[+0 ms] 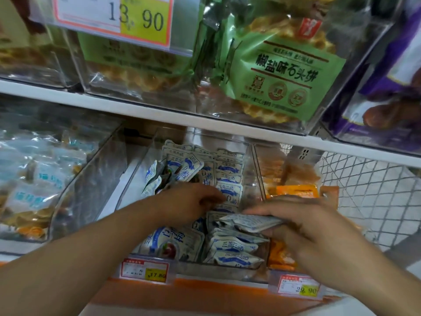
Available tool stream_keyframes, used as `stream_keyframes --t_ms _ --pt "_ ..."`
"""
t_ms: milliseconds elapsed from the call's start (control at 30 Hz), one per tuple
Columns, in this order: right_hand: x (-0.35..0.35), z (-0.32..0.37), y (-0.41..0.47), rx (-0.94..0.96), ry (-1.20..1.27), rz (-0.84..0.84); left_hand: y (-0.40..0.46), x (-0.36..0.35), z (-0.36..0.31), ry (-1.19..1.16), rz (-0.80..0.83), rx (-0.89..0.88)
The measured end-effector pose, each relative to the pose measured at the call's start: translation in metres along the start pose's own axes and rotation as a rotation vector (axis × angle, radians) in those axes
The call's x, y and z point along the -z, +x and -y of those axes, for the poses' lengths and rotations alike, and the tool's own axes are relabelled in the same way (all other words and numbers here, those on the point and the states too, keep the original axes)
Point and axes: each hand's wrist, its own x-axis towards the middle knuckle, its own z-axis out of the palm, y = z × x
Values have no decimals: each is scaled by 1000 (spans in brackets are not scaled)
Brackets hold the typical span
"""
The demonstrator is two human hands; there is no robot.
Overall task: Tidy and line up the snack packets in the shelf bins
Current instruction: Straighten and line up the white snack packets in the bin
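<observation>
Head view looks down into a clear shelf bin (pixel 136 165) holding white-and-blue packets (pixel 230 176), a neat row along its right side and loose ones on its left. Left hand (pixel 191 201) reaches into the middle of the bin, fingers curled onto a packet in the row. Right hand (pixel 303 224) pinches one flat packet (pixel 250 222) just above the front packets.

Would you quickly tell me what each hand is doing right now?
Left hand: reaching into the middle bin, fingers on the white packets; grip cannot be told.
Right hand: holding a packet over the bin.
</observation>
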Motion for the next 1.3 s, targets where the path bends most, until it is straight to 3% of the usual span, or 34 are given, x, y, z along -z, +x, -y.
stream_keyframes --t_ms 333,500,667,867,1000,1200,1300 --pt "1 3 2 -24 41 -47 6 4 -1 -56 35 -34" --pt "5 5 -1 -69 56 -35 -1 15 -16 -148 -125 -60" --pt "-3 11 -5 -16 -86 -97 -12 14 -24 -198 -161 -65" --pt "-8 16 -6 9 -141 -118 -17 18 -35 -173 -432 -123" --pt "-23 14 2 -24 -286 33 -23 18 -37 -142 -358 -112" --pt "-25 15 11 -165 -205 -120 -29 18 -36 -216 -275 -117" --pt "-25 12 16 -162 -179 -40 -34 19 -40 -279 -221 -133"
